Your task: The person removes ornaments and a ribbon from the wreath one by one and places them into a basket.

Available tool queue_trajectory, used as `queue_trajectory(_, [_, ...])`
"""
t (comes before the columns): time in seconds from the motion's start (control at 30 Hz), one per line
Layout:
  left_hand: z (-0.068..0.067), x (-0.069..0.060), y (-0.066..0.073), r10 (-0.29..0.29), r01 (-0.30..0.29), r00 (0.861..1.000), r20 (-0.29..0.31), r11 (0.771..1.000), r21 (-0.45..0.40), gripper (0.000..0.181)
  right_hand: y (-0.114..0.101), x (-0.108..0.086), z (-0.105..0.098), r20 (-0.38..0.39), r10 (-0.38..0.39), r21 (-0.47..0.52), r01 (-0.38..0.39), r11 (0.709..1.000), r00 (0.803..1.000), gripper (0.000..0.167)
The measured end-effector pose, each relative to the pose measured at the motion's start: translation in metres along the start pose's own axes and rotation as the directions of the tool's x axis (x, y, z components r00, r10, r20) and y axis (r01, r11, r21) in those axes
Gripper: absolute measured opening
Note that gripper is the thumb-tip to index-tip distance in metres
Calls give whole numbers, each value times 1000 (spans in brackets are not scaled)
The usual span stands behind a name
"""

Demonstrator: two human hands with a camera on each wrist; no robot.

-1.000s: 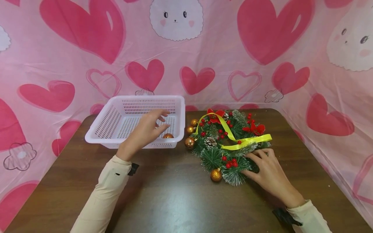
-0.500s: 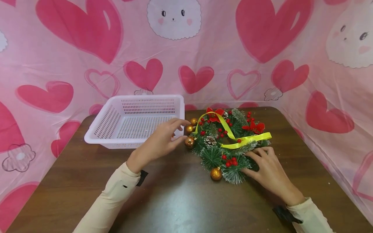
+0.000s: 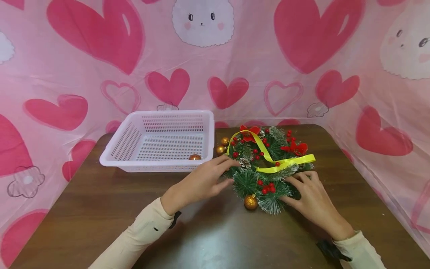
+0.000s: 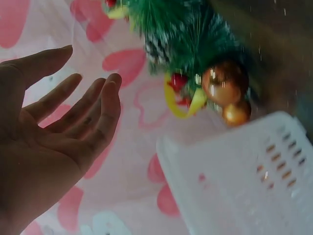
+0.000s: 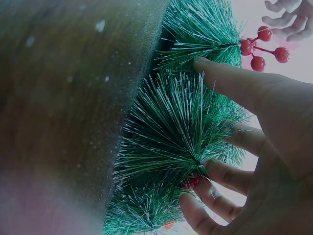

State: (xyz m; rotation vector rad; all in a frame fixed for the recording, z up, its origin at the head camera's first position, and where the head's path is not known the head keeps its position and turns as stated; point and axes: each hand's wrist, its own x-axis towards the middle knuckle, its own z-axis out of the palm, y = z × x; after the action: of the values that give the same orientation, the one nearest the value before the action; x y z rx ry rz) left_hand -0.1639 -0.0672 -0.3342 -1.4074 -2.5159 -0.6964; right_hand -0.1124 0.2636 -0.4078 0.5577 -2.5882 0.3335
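Note:
A green Christmas wreath (image 3: 246, 183) lies on the table at right of centre, trimmed with red berries, red flowers, a pine cone and a yellow ribbon (image 3: 285, 163). At its lower right side my right hand (image 3: 314, 198) holds the greenery; the right wrist view shows thumb and fingers about the frosted needles (image 5: 166, 112). My left hand (image 3: 205, 183) reaches to the wreath's left edge, its fingers loosely bent and, in the left wrist view, holding nothing. A gold glitter ball (image 3: 250, 202) hangs at the front; a shiny copper ball (image 4: 226, 82) shows in the left wrist view.
Left of the wreath stands a white plastic basket (image 3: 151, 163) with a copper ball (image 3: 195, 157) inside. Two small gold balls (image 3: 221, 149) sit between basket and wreath. Behind the brown table (image 3: 84, 209) hangs a pink cloth (image 3: 258, 48) with hearts.
My left hand has moved right, from over the basket to the wreath's left edge, and now covers the copper ball there in the head view. The right hand stays on the wreath.

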Motion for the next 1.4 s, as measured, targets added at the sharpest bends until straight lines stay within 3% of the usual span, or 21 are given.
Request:
queue_trajectory(0.1, [10,-2,4,-21,25,998,59,997,-67,43,-1,1,0,9,-1,-5,1,1000,1000,54])
queue_trajectory(0.3, [29,-4,8,-61,105,981,184,966,-238,41,-2,4,0,3,-11,1,11,1000,1000,54])
queue_trajectory(0.4, [37,-2,8,-60,114,978,202,957,-268,40,-1,4,0,-4,-13,3,13,1000,1000,54])
queue_trajectory(0.63, [54,2,6,-94,176,971,222,905,-388,38,0,4,-1,-4,-4,-1,4,1000,1000,55])
queue_trajectory(0.9, [64,7,9,-145,222,964,222,900,-376,32,0,2,-2,7,7,1,-7,1000,1000,55])
queue_trajectory(1.1, [66,12,15,-183,243,961,207,917,-317,26,1,0,0,3,7,3,-7,1000,1000,56])
queue_trajectory(1.4, [67,13,20,-245,301,944,220,914,-273,26,1,-1,1,9,13,-1,-13,1000,1000,56])
